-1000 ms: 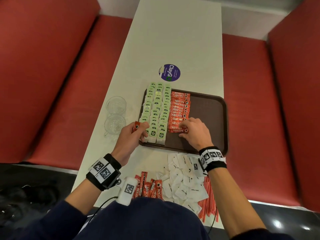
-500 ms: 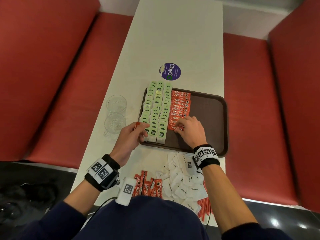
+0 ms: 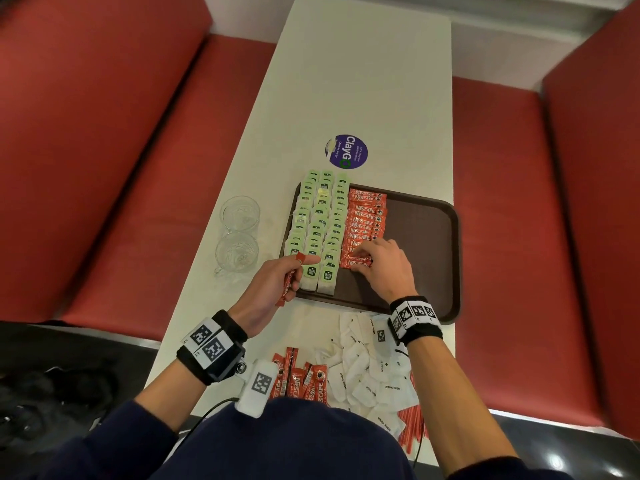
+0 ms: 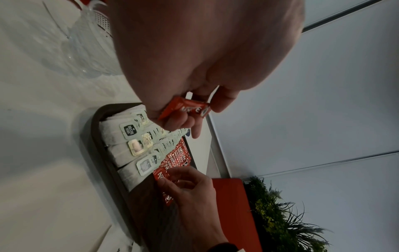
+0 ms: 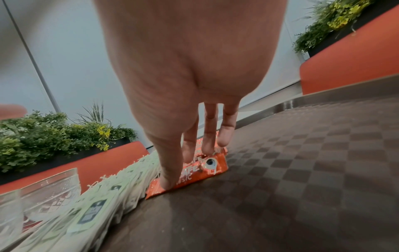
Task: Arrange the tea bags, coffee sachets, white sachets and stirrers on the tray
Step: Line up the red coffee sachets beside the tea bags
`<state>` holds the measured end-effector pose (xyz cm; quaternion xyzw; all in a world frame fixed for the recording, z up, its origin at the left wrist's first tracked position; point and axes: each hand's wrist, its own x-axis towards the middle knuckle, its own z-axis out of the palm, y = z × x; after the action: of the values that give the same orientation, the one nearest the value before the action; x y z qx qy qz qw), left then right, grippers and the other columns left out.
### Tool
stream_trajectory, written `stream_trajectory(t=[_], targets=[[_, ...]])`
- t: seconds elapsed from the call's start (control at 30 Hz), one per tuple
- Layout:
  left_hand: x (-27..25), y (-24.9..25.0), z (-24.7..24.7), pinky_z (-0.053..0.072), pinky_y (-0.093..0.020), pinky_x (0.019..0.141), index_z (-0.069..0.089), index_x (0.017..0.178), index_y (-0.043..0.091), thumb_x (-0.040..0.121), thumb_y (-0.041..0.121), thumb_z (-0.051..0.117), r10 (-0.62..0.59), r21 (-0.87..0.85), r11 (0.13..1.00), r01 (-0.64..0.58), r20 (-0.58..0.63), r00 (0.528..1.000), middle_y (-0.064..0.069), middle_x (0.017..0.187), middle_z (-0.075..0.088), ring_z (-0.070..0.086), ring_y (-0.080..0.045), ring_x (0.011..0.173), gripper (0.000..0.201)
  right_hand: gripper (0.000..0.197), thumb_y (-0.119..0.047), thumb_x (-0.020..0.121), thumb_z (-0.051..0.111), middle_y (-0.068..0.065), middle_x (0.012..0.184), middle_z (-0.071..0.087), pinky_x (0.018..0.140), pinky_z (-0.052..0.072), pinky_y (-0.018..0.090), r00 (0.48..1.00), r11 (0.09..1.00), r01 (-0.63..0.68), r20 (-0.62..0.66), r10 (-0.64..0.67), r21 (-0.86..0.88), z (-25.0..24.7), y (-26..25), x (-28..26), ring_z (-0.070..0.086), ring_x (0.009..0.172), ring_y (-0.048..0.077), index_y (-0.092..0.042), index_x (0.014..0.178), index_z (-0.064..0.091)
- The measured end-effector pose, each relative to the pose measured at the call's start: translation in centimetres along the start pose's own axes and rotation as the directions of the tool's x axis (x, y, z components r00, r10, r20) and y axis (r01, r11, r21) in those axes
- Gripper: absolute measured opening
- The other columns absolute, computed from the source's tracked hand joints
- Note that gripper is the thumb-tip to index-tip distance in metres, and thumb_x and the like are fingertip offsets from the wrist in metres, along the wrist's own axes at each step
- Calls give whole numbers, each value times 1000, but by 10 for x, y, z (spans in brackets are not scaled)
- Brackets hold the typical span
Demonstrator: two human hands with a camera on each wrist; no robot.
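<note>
A brown tray [image 3: 433, 258] holds three columns of green tea bags [image 3: 318, 230] and, to their right, one column of red coffee sachets [image 3: 365, 223]. My right hand [image 3: 367, 261] lies on the near end of that column, and its straight fingers [image 5: 207, 136] press on the nearest sachet [image 5: 200, 168]. At the tray's near left corner my left hand [image 3: 301, 268] pinches a single coffee sachet [image 3: 289, 282] [image 4: 185, 109] above the tea bags. Loose coffee sachets [image 3: 301, 379], white sachets [image 3: 367, 368] and red stirrers [image 3: 412, 427] lie on the table near my body.
Two empty glass cups [image 3: 239, 213] [image 3: 237, 254] stand left of the tray, close to my left hand. A round purple sticker [image 3: 346, 151] sits beyond the tray. Red bench seats flank the narrow white table [image 3: 346, 64]. The tray's right half is bare.
My right hand has slid a little to the left along the nearest coffee sachets. My left hand has turned, so more of the sachet it holds shows.
</note>
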<state>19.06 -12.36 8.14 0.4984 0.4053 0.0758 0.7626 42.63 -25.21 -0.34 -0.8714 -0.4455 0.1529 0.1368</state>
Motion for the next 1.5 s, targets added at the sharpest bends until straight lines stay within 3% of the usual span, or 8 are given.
stream_trajectory(t=[0.37, 0.53, 0.6, 0.73, 0.83, 1.03, 1.17, 1.5], targets=[[-1, 6, 5, 34, -29, 62, 78, 130, 15, 111, 9, 38, 11, 46, 999, -11, -10, 1000, -7, 84, 50, 40, -12, 69, 45, 29, -39, 92, 85, -3, 121, 71, 93, 52, 44, 998, 998, -14, -56, 18, 59, 3, 0, 2, 57, 111, 24, -26, 116, 77], [-2, 4, 6, 42, -26, 71, 75, 136, 24, 110, 10, 56, 77, 189, 978, -82, 35, 996, 13, 92, 69, 55, -13, 83, 35, 27, -40, 94, 83, -3, 119, 72, 94, 53, 46, 998, 997, -9, -67, 14, 82, -3, -1, 1, 58, 112, 24, -26, 116, 76], [-3, 5, 6, 44, -28, 67, 74, 136, 27, 107, 15, 66, 137, 229, 962, -149, 67, 988, 5, 94, 65, 54, -18, 82, 32, 20, -41, 99, 78, -7, 113, 73, 91, 54, 45, 990, 983, -7, -136, 32, 181, -14, -9, -2, 60, 106, 19, -28, 114, 78], [-1, 8, 7, 50, -26, 76, 74, 127, 26, 99, 20, 80, 224, 268, 935, -233, 66, 972, -1, 99, 78, 67, -14, 88, 29, 26, -51, 107, 65, -12, 92, 78, 78, 59, 29, 997, 781, -11, -54, 58, 624, -60, -57, -26, 73, 86, 7, -29, 110, 80], [0, 14, 11, 57, -36, 90, 75, 117, 21, 93, 20, 85, 292, 294, 910, -294, 51, 955, -4, 100, 80, 75, -19, 97, 26, 20, -42, 105, 72, -6, 88, 79, 74, 65, 35, 997, 688, 8, 50, -64, 726, -82, -81, -49, 75, 74, 13, -25, 106, 82], [-1, 28, 12, 60, -33, 88, 76, 119, 20, 99, 35, 76, 307, 244, 922, -302, 19, 952, 1, 113, 81, 77, -21, 102, 25, 14, -13, 92, 87, 2, 107, 81, 96, 64, 47, 996, 507, 84, -85, -21, 858, -92, -63, -73, 78, 103, 25, -15, 106, 85], [1, 29, 7, 62, -30, 86, 79, 115, 7, 96, 12, 79, 302, 114, 946, -303, 28, 953, -12, 107, 81, 78, -27, 96, 20, 20, -5, 87, 89, 2, 117, 79, 101, 63, 43, 982, 530, 187, -160, -96, 827, -93, -50, -82, 74, 118, 26, -12, 106, 86], [-1, 27, 19, 64, -34, 85, 79, 111, 3, 88, 8, 86, 365, 17, 931, -365, -53, 929, -18, 94, 81, 79, -30, 87, 25, 18, -12, 88, 91, 0, 109, 82, 102, 63, 47, 990, 501, 48, -108, 92, 864, -90, -48, -84, 78, 108, 21, -15, 104, 84]])
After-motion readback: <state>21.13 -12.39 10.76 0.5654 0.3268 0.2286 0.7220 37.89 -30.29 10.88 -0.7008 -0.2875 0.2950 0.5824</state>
